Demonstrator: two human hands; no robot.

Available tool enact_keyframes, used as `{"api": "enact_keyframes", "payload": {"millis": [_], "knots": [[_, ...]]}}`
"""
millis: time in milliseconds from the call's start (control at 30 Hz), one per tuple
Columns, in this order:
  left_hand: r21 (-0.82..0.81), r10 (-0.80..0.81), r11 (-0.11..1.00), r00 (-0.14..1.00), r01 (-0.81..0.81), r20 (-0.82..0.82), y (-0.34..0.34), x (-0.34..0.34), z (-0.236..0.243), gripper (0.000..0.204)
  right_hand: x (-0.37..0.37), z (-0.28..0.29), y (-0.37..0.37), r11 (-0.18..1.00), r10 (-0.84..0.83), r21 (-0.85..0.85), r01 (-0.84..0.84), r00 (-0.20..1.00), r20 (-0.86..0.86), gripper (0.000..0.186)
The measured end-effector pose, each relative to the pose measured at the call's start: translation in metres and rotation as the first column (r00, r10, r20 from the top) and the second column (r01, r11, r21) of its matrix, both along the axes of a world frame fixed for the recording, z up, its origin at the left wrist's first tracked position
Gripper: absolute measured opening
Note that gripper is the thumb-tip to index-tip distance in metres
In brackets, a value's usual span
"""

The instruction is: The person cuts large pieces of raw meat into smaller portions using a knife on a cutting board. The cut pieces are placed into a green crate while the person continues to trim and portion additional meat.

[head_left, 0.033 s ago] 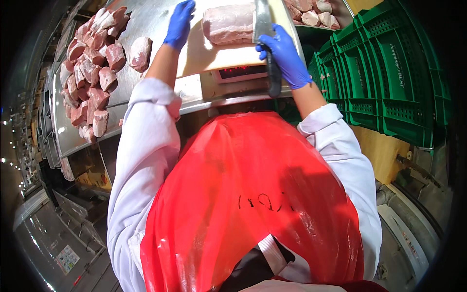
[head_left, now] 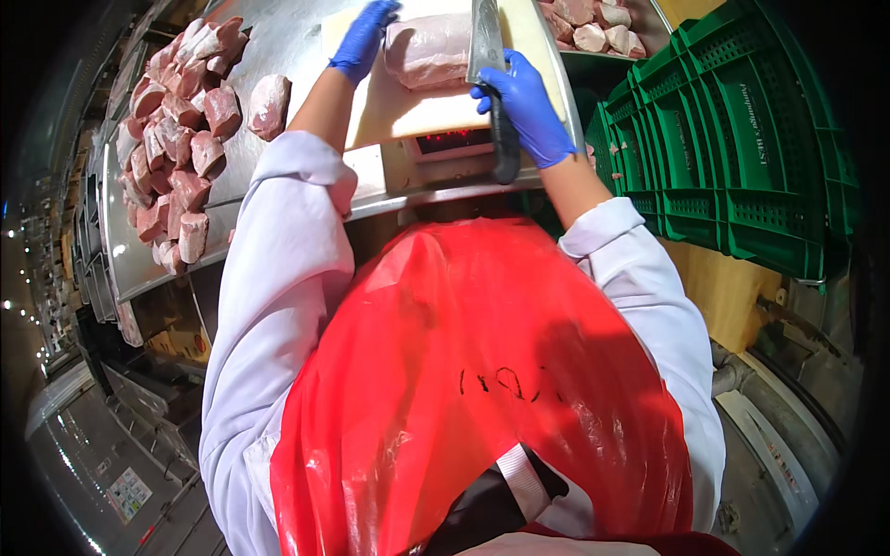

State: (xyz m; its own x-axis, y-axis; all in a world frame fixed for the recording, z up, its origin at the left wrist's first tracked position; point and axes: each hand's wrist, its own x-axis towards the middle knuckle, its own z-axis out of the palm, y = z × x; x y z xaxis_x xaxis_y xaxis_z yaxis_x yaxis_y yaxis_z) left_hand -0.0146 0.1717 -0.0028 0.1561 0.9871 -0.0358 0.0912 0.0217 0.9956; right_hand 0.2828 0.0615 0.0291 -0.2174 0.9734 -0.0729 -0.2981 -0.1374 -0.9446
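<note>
A thick pale-pink slab of meat (head_left: 428,53) lies on a white cutting board (head_left: 417,116). My gloved right hand (head_left: 530,104) is closed round the black handle of a broad-bladed knife (head_left: 486,42). Its blade is at the slab's right end; how deep it sits there I cannot tell. At the slab's left end is my gloved left hand (head_left: 365,39), fingers stretched toward its far corner and holding nothing. Whether the fingertips touch the meat is hard to make out.
Many cut meat chunks (head_left: 171,148) are heaped on the steel table (head_left: 243,165) at left, with one separate piece (head_left: 269,107) nearer the board. More chunks fill a tray (head_left: 660,44) at far right. Green crates (head_left: 714,139) stand right. A red-lit display (head_left: 452,142) sits below the board.
My left hand has moved right, up to the slab's left end. My right hand and the knife have shifted left, bringing the blade further over the slab's right end.
</note>
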Motion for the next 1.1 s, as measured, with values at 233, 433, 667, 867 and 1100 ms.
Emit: {"api": "enact_keyframes", "payload": {"millis": [233, 433, 667, 867, 1100], "knots": [[0.732, 0.414, 0.679, 0.790, 0.063, -0.452, -0.053, 0.053, -0.030, 0.027, 0.004, -0.018, 0.087, 0.990, -0.007, 0.141, 0.030, 0.987, -0.158, 0.013], [0.150, 0.587, 0.791, 0.805, -0.593, 0.088, -0.119, 0.057, -0.017, 0.037, 0.011, 0.015, 0.149, 0.975, 0.204, 0.058, -0.216, 0.965, 0.163, 0.022], [-0.035, 0.284, 0.955, 0.871, -0.295, 0.400, -0.093, 0.072, -0.035, 0.066, -0.011, 0.023, 0.099, 0.968, -0.053, 0.235, -0.083, 0.852, 0.520, 0.038], [0.044, 0.596, 0.752, 0.708, -0.657, 0.379, -0.102, 0.006, -0.021, 0.063, -0.080, 0.041, 0.034, 0.853, -0.211, 0.359, -0.379, 0.379, 0.901, 0.077], [0.212, 0.646, 0.674, 0.703, -0.708, 0.295, -0.089, -0.012, -0.011, 0.041, -0.059, 0.031, -0.015, 0.768, -0.204, 0.275, -0.578, 0.185, 0.961, 0.075]]}}
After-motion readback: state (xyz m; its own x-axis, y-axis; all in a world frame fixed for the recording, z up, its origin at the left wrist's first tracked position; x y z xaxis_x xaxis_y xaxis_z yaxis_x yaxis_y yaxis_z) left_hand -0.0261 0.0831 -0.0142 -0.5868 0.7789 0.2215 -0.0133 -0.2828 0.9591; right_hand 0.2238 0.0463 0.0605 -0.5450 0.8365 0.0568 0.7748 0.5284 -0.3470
